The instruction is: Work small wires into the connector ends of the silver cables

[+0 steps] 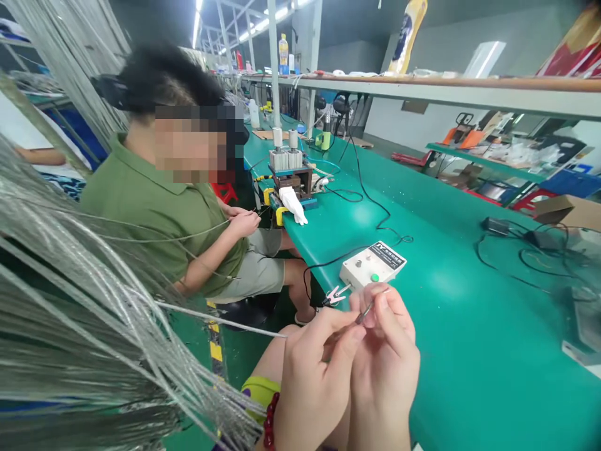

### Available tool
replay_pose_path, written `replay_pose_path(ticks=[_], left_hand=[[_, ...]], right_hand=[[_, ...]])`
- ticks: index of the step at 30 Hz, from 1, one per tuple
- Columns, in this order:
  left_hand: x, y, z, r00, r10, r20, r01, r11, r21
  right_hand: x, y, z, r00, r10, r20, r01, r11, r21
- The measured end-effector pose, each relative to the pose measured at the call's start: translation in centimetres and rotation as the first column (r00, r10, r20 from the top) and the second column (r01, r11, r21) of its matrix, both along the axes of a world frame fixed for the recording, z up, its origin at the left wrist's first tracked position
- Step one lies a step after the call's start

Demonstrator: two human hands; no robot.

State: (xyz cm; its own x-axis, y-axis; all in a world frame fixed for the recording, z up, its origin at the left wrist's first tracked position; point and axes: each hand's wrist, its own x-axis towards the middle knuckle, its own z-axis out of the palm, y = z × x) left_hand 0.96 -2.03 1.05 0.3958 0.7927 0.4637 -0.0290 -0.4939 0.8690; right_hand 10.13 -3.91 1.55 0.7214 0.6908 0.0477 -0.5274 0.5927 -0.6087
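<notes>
My left hand (312, 363), with a red bead bracelet at the wrist, is closed on the end of a grey braided cable (230, 322) that comes from the left. A dark, thin tip (365, 313) sticks out between its thumb and finger. My right hand (385, 357) meets it there, thumb and fingers pinched around the same end. What exactly lies inside the right fingers is partly hidden. Just beyond my hands is a white tester box (373, 263) with a green button (374, 277). A pale clip (335, 295) hangs by its near corner at the table edge.
A large bundle of grey cables (131, 313) hangs along the left. A co-worker in a green shirt (154, 213) sits beyond it, holding a cable. On the green table (479, 351) stand a small press (293, 172) and a white glove (293, 205). Black cords (516, 250) lie right.
</notes>
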Motion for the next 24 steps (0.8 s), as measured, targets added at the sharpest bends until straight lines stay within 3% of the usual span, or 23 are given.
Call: replay_pose_path(ticks=[6, 9, 12, 15, 19, 21, 24], left_hand=[[-1.0, -0.4, -1.7, 0.996, -0.086, -0.023, 0.086, 0.996, -0.01], [-0.7, -0.7, -2.3, 0.993, -0.116, -0.02, 0.116, 0.993, 0.023], [-0.6, -0.7, -2.4, 0.999, -0.045, -0.008, 0.045, 0.997, 0.061], [-0.8, -0.2, -2.3, 0.998, 0.054, 0.044, -0.056, 0.998, 0.026], [-1.1, 0.8, -2.1, 0.996, 0.038, 0.075, -0.036, 0.999, -0.019], [-1.4, 1.3, -2.0, 0.999, 0.004, 0.053, -0.004, 1.0, -0.005], [-1.9, 2.0, -1.9, 0.998, -0.055, 0.001, 0.055, 0.997, 0.054]], right_hand=[[-0.3, -1.4, -2.4, 0.986, 0.086, -0.142, -0.088, 0.996, -0.005], [0.1, -2.1, -2.6, 0.988, 0.025, -0.151, -0.028, 0.999, -0.02], [0.6, -2.4, -2.4, 0.994, -0.094, -0.059, 0.095, 0.995, 0.01], [0.6, -2.3, -2.6, 0.977, -0.131, 0.171, 0.127, 0.991, 0.033], [0.1, -1.8, -2.8, 0.855, -0.023, 0.519, 0.07, 0.995, -0.072], [0.1, -1.6, -2.6, 0.753, -0.024, 0.658, 0.135, 0.984, -0.12], [0.8, -1.8, -2.3, 0.536, -0.065, 0.841, 0.282, 0.953, -0.106]])
